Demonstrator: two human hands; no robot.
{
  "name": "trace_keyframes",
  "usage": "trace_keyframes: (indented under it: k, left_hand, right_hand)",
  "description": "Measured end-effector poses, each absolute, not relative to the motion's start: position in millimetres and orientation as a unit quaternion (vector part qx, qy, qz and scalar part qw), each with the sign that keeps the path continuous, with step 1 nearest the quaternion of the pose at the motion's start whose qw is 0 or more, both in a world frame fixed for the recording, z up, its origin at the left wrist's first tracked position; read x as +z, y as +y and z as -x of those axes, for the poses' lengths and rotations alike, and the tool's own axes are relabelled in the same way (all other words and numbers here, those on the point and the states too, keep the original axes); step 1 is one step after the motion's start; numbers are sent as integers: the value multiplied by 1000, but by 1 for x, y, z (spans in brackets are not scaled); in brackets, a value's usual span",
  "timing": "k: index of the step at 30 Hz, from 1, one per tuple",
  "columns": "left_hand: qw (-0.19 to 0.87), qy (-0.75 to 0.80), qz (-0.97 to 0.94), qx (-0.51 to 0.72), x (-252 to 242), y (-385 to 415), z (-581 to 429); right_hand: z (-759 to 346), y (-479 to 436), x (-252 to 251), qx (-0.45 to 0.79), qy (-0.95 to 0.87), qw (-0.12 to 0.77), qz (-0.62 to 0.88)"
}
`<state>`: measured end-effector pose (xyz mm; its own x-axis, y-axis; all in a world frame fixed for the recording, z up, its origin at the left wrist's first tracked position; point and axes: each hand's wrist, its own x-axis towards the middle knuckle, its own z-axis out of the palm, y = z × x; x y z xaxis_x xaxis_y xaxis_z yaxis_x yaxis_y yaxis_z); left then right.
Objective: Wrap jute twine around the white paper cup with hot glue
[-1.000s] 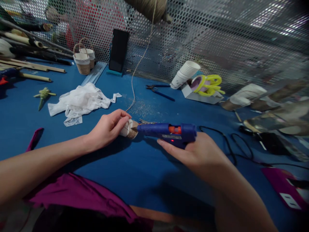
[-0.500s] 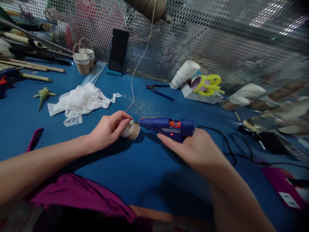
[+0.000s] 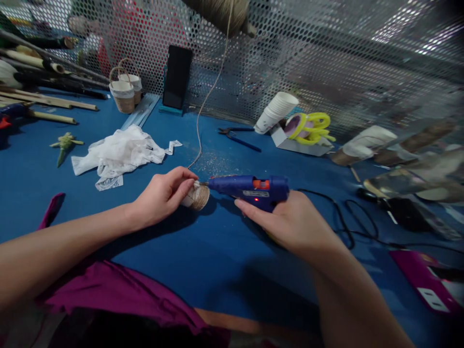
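My left hand (image 3: 167,194) is closed round a small cup wrapped in twine (image 3: 199,197), which lies tilted just above or on the blue table. A strand of twine (image 3: 199,130) runs from near my left fingertips up to a large spool (image 3: 221,14) at the top. In my right hand (image 3: 295,220) is a blue glue gun (image 3: 250,189), its red light on and its nozzle touching or very close to the cup by my left fingertips. White lace (image 3: 125,152) lies in a heap beyond my left forearm.
Two small twine baskets (image 3: 122,99) and a phone on a stand (image 3: 177,77) are at the back. Pliers (image 3: 241,137), stacked paper cups (image 3: 273,113) and a small box (image 3: 295,142) sit behind the glue gun. Its black cord (image 3: 340,217) trails right, towards a purple power strip (image 3: 422,280).
The glue gun and my right hand have shifted very slightly left. My left hand keeps its hold on the cup almost without moving.
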<state>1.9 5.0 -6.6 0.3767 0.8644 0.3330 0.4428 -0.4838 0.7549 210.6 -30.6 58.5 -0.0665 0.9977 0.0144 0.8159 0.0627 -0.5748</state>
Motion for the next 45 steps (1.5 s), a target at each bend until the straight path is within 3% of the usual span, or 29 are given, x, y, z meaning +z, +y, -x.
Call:
trace_keyframes:
  k: [21,45]
  left_hand:
    - [321,418,-765,371,-7,6,-2]
    - [300,422,-773,367,-6,4,-2]
  right_hand:
    - [-211,-37,64,214,-690,143,676]
    - [-209,-41,67,200,-721,168,642]
